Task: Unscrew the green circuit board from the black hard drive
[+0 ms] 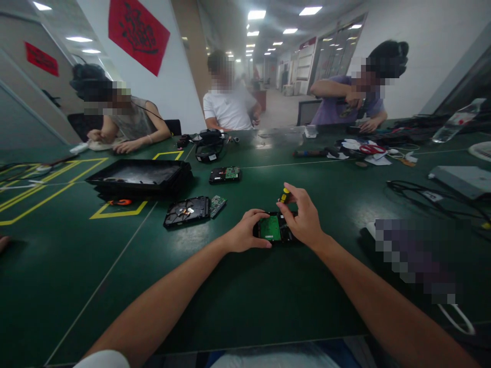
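Observation:
A hard drive [270, 228] lies on the green table in front of me, its green circuit board facing up. My left hand [247, 232] grips its left end, thumb along the near edge and fingers on the far one. Above the drive's right part, my right hand [303, 214] pinches a short screwdriver with a yellow and black handle [284, 195]. The screwdriver's tip is hidden, so I cannot tell whether it touches a screw. To the left lie another hard drive [187, 211] and a loose circuit board [218, 206]. A third hard drive [225, 175] sits farther back.
Black trays [140, 174] are stacked at the left, with an orange-handled tool [120, 202] beside them. At the right are a pixelated object [418, 260], black cables [418, 194], a grey box [462, 181] and a bottle [458, 121]. Several people sit across the table.

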A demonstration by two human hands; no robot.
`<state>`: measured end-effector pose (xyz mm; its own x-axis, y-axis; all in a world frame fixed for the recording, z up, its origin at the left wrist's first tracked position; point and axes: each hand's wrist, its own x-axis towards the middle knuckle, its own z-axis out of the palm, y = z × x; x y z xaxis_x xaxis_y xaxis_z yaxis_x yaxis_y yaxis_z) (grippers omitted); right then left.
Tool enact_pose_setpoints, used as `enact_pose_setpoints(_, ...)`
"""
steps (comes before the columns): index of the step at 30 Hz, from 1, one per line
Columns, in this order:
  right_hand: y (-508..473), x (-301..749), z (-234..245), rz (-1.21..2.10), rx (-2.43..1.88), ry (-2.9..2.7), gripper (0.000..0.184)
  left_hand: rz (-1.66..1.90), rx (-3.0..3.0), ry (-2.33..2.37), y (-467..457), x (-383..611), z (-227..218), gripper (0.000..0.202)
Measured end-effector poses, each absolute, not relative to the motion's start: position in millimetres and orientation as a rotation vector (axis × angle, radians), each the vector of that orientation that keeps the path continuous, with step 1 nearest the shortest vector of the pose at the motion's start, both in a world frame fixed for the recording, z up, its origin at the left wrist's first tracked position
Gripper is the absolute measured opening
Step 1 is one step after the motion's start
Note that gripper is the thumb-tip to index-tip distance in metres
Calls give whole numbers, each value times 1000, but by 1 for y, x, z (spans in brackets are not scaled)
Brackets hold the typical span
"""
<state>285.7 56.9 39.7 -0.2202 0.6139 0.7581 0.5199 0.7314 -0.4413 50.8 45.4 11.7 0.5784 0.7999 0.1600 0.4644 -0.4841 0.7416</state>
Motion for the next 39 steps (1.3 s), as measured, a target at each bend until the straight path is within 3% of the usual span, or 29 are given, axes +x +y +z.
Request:
enact_pose_setpoints(12, 57, 287, 38, 219, -897, -1878, 61, 668, 2165, 989, 49, 50, 6, 89)
enact_pose_setpoints(18, 57, 288, 40, 34, -925, -1878, 63, 640, 2184, 982, 48, 49, 8, 91)
enact_pose_setpoints(39, 58, 287, 36, 86, -965, -1854, 68, 609, 2198, 991, 48, 49, 9, 92)
